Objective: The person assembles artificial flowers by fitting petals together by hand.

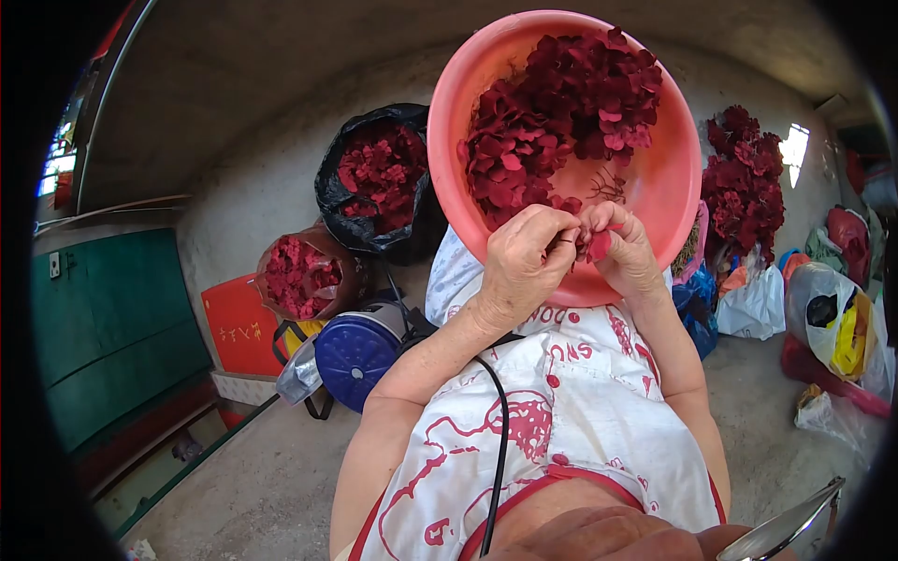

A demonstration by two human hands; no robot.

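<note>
- Two bare hands meet at the near rim of a pink plastic basin [673,178], which rests on the person's lap.
- Left hand [524,262]: its fingers are pressed together and pinch a small dark red flower piece [597,245], just at the near rim of the basin.
- Right hand [629,251]: its fingertips are closed on the same flower piece from the other side, so the two hands touch each other there.
- Inside the basin, on its far side, lies a heap of dark red petals [561,122]; a few thin brown stems [610,185] lie on the bare bottom near the heap.
- Left of the basin, a black plastic bag [329,192] stands open and is full of the same red flowers.
- Further left of the basin and a little nearer, a brown bag [323,241] also holds red flowers.
- Below these bags, left of the basin, a blue round container [355,355] lies on the concrete floor.
- Right of the basin, a pile of red flowers [744,178] leans on the wall, with plastic bags [832,323] near it.
- A black cable [501,439] runs over the white apron with red print [580,411], below the basin.
</note>
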